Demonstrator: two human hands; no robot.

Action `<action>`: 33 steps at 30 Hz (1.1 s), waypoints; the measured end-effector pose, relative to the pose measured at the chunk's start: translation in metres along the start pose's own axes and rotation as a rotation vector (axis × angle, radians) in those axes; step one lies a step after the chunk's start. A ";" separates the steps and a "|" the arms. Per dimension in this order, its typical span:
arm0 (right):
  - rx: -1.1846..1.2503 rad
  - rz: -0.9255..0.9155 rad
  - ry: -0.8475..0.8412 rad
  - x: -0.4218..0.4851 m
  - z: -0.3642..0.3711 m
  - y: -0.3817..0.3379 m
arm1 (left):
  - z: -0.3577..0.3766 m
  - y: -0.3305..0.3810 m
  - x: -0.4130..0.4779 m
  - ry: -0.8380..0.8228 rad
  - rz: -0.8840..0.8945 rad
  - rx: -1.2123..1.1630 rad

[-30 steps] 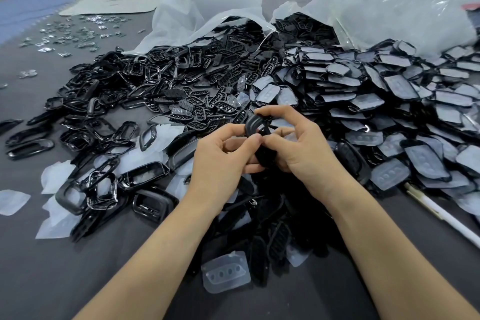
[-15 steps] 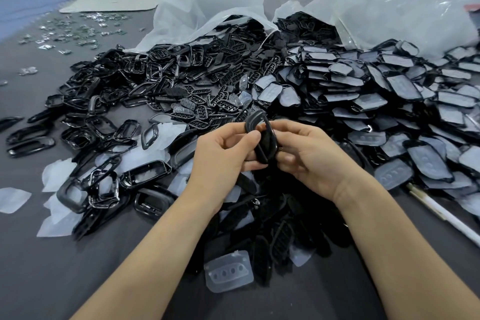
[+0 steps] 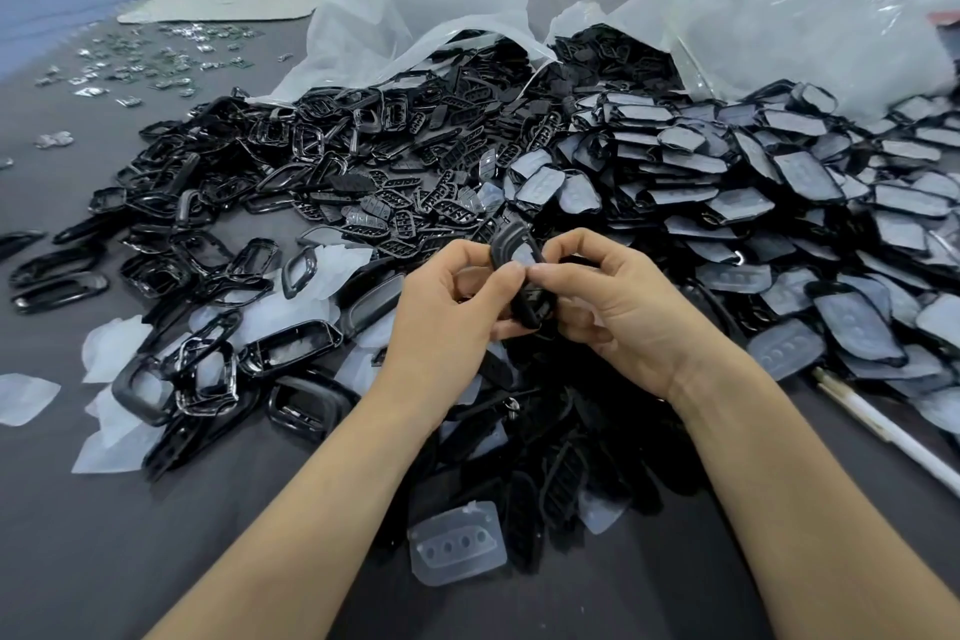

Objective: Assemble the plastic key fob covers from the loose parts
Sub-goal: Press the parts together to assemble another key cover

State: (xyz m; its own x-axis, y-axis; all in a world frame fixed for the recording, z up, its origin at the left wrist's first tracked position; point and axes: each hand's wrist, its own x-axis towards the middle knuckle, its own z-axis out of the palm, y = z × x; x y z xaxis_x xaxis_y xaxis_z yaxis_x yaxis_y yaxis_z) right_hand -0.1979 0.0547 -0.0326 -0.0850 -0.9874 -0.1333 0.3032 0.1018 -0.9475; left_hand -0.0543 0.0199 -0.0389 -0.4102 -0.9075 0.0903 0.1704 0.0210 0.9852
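Both hands meet over the middle of the table around one black key fob cover [image 3: 511, 244], held upright and edge-on. My left hand [image 3: 447, 322] pinches its left side with thumb and forefinger. My right hand [image 3: 618, 307] pinches the right side, fingers curled behind it. Loose black frames [image 3: 291, 343] lie to the left. Black button grids [image 3: 415, 208] are heaped behind my hands. Covers with translucent pads [image 3: 810, 177] pile up on the right. A clear button pad [image 3: 457, 543] lies near the front edge, between my forearms.
Two open plastic bags [image 3: 415, 21] spill parts at the back of the grey table [image 3: 130, 561]. Small shiny metal pieces [image 3: 156, 62] are scattered far left. A white stick [image 3: 893, 437] lies at the right. Translucent film scraps [image 3: 26, 398] sit at the left edge.
The cover has been turned in my fingers from flat-on to edge-on, and my right thumb and forefinger have closed in on its upper part. Both hands stay in the same spot.
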 end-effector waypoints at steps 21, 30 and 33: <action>-0.169 -0.139 0.166 0.001 0.001 0.002 | -0.007 0.004 0.006 0.182 -0.026 -0.176; -0.193 -0.141 0.162 0.003 0.001 0.005 | -0.003 0.003 0.001 0.137 -0.025 -0.133; -0.170 -0.131 0.136 0.003 -0.001 0.005 | -0.001 0.004 0.000 0.099 -0.004 -0.113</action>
State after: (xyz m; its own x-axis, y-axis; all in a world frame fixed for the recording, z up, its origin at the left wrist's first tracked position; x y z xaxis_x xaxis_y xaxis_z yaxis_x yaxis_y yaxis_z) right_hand -0.1973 0.0519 -0.0376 -0.2437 -0.9693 -0.0331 0.1181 0.0042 -0.9930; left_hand -0.0525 0.0194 -0.0355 -0.3214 -0.9446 0.0662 0.2707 -0.0247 0.9624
